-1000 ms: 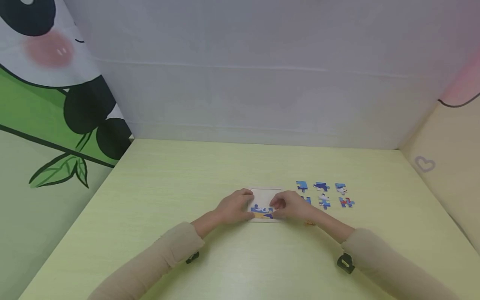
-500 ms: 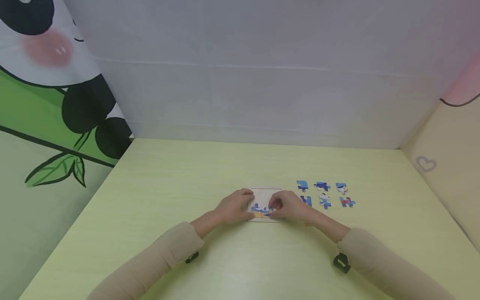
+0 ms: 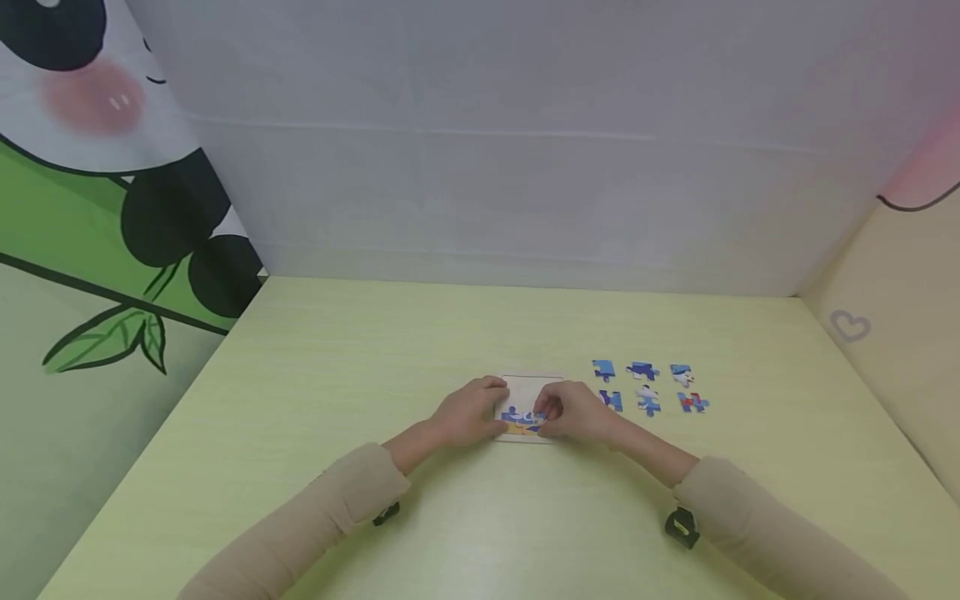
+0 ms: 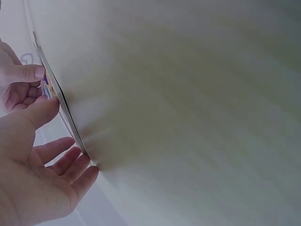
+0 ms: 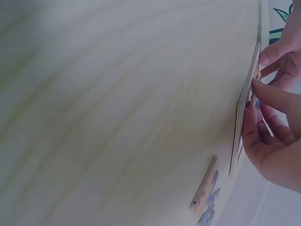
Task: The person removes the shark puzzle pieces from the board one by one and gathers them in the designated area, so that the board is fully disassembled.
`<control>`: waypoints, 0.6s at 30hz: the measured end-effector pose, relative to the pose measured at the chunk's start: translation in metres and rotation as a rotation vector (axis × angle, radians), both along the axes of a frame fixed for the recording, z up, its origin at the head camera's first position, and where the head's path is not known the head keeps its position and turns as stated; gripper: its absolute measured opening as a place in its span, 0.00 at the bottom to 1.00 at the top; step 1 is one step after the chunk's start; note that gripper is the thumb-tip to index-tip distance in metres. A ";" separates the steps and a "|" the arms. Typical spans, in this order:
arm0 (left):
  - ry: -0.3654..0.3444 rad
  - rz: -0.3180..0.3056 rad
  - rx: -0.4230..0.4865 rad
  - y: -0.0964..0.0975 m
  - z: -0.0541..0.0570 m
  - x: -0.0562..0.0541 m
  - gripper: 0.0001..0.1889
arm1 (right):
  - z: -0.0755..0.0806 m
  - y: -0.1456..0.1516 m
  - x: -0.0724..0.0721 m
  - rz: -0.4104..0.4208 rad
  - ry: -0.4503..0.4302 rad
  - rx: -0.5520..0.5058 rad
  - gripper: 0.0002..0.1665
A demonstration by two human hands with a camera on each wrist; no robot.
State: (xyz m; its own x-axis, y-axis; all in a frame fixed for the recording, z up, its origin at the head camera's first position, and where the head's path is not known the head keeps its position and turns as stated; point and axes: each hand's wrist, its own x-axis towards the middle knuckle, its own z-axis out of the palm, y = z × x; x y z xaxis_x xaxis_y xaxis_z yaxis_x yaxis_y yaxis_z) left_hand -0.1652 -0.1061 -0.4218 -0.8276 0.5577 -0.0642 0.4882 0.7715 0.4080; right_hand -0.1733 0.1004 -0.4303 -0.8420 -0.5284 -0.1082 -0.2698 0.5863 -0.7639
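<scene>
A small pale puzzle board (image 3: 528, 387) lies on the table, its lower part filled with blue, white and orange jigsaw pieces (image 3: 514, 422). My left hand (image 3: 467, 414) holds the board by its left side, thumb near the lower corner and fingers farther up the edge. Over the board's lower right, my right hand (image 3: 581, 412) pinches a jigsaw piece (image 5: 254, 100) between thumb and fingers, right at the placed pieces. The fingers cover most of that piece. In the left wrist view, the left thumb (image 4: 46, 112) lies along the board's near edge.
Several loose jigsaw pieces lie in two rows right of the board, among them a blue one (image 3: 603, 370), a dark blue one (image 3: 642, 372) and a red-and-blue one (image 3: 693, 402). A pale wall (image 3: 480, 208) stands behind the table (image 3: 360, 358).
My right hand has shifted slightly left and settled over the placed pieces with its jigsaw piece. The orange bit seen under the right forearm is now covered. My left hand stays put.
</scene>
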 end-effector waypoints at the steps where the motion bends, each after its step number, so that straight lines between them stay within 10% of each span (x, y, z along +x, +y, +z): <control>1: 0.001 -0.001 -0.001 0.000 0.001 0.000 0.25 | 0.000 0.001 0.000 0.002 -0.008 -0.008 0.10; 18: -0.016 0.008 -0.026 0.000 0.005 0.002 0.27 | 0.012 0.027 -0.005 0.071 -0.015 -0.057 0.04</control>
